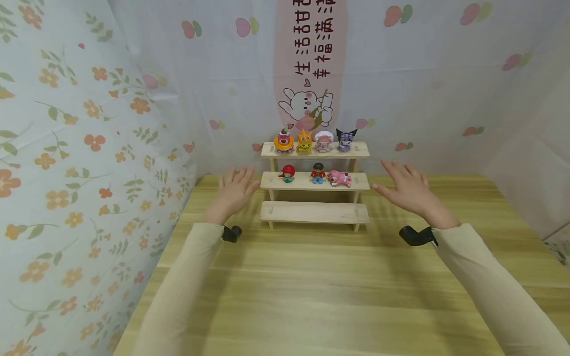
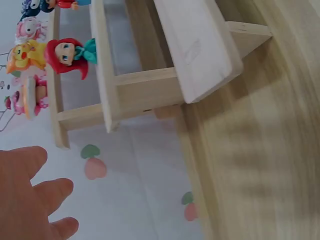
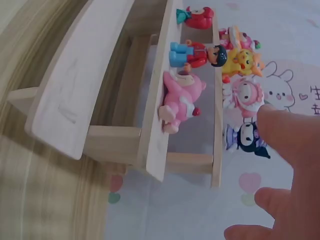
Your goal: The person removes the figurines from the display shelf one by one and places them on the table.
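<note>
Fingers spread, my left hand (image 1: 233, 194) hovers at the left end of a three-step wooden stand (image 1: 311, 212). On the opposite side my right hand (image 1: 410, 190) is stretched out, holding nothing. Along the top step sit a figurine with an orange ring (image 1: 284, 142), a yellow figurine (image 1: 305, 142), a pink figurine in a white hat (image 1: 324, 142) and a black-and-purple figurine (image 1: 345, 140). The middle step bears a red-haired figurine (image 1: 287, 173), a boy figurine in red and blue (image 1: 317, 173) and a pink bear lying down (image 1: 340, 178). The bottom step is bare.
The stand is at the back of a wood-grain table (image 1: 311, 287), close to a white curtain (image 1: 213, 64) printed with fruit and a rabbit. A flowered curtain (image 1: 80, 163) hangs along the left. Black straps with camera mounts (image 1: 416, 236) circle the wrists.
</note>
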Motion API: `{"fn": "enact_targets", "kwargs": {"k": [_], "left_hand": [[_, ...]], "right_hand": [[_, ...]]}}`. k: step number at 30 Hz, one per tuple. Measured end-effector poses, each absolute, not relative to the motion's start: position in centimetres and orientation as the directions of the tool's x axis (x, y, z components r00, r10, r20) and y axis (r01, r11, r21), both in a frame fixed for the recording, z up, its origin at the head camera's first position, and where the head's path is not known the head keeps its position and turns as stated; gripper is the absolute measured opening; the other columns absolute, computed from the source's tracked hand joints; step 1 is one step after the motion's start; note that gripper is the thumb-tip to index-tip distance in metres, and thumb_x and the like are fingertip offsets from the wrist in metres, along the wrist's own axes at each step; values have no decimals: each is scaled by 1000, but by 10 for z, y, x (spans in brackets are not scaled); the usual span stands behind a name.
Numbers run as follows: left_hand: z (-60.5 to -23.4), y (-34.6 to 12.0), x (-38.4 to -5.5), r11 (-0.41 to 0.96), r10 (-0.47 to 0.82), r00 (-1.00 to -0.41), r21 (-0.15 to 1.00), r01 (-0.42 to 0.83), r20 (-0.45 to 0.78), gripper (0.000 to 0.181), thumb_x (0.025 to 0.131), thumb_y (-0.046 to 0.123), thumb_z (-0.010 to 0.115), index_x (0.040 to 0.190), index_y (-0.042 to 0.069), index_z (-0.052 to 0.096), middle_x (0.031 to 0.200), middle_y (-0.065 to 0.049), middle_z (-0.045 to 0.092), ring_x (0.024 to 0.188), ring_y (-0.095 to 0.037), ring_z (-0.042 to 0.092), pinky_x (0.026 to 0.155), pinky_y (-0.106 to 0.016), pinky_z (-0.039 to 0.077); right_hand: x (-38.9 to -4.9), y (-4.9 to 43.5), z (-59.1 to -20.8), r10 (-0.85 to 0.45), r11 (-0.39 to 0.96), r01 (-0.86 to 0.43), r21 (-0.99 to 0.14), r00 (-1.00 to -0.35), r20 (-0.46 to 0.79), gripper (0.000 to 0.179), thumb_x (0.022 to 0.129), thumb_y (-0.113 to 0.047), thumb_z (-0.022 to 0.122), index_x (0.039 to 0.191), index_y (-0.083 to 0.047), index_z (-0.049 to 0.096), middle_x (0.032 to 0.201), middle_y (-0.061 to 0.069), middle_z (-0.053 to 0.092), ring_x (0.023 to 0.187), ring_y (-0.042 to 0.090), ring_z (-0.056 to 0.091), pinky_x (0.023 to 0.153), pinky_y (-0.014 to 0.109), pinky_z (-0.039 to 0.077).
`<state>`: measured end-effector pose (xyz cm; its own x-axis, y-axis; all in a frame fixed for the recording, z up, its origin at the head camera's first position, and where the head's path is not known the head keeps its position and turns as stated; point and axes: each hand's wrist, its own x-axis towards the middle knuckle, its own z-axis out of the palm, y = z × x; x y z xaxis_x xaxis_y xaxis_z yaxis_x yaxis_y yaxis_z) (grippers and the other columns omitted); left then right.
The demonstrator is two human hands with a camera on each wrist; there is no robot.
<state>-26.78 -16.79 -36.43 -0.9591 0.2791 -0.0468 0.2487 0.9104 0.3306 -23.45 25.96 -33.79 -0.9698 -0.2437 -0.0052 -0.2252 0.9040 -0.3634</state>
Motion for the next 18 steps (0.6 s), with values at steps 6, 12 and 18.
{"fn": "enact_targets", "kwargs": {"k": [6, 12, 18], "left_hand": [[-376, -166, -268, 914, 261, -965, 333, 233, -42, 61, 103, 50, 19, 154, 18, 10, 159, -13, 12, 146, -38, -4, 112, -62, -7], [-385, -163, -276, 906, 249, -968, 343, 247, 39, 59, 104, 45, 24, 153, 11, 20, 157, -17, 19, 145, -40, 8, 113, -60, 2], [-391, -159, -287, 904, 220, -971, 356, 237, 90, 56, 104, 42, 28, 148, 6, 32, 153, -18, 29, 141, -40, 18, 114, -56, 10]], "right_hand": [[-250, 253, -342, -271, 875, -261, -407, -962, 36, 79, 97, -45, 50, 152, -2, 13, 151, 29, 23, 135, 54, 19, 104, 71, 14], [-271, 248, -341, -266, 847, -265, -461, -962, 65, 75, 98, -39, 50, 150, 4, 16, 147, 34, 29, 130, 52, 33, 104, 64, 27], [-287, 250, -343, -226, 814, -232, -533, -971, 78, 75, 99, -41, 48, 150, 3, 16, 146, 34, 30, 131, 51, 33, 105, 63, 26]]}}
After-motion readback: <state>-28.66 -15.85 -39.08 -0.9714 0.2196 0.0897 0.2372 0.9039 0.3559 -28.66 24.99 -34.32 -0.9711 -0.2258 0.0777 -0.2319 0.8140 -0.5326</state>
